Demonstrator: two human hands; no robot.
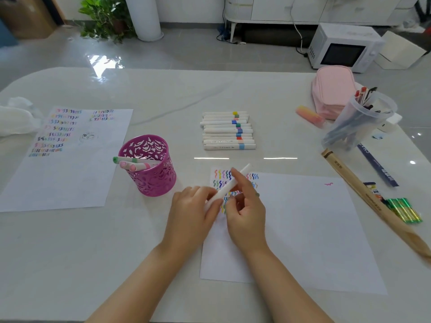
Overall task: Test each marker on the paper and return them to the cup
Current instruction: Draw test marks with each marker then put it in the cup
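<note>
At the near edge of the table, two bare forearms reach in, and both hands meet over the top left corner of a sheet of paper. The left hand has its fingers curled round the lower end of a white marker. The right hand pinches the same marker nearer its middle, between thumb and fingers. The marker is held slantwise above the paper, its far end pointing up and to the right. I cannot tell whether its cap is on. Under the hands the paper carries rows of small coloured squiggles, and one pink squiggle sits alone near its far right corner.

Just left of the hands stands a purple cup with a cut-out pattern. Three markers lean in it, their ends poking out over the left rim. Further left lies a second sheet, covered in coloured marks and a small drawn face. To the right lie a long tan box, some shiny green sticks and a dark blue strip.

Beyond the cup, near the table's middle, a row of markers lies side by side, each with a coloured band. At the far right a clear tumbler holds pens beside a pink pouch. On the floor behind are a white microwave and a leafy plant.
</note>
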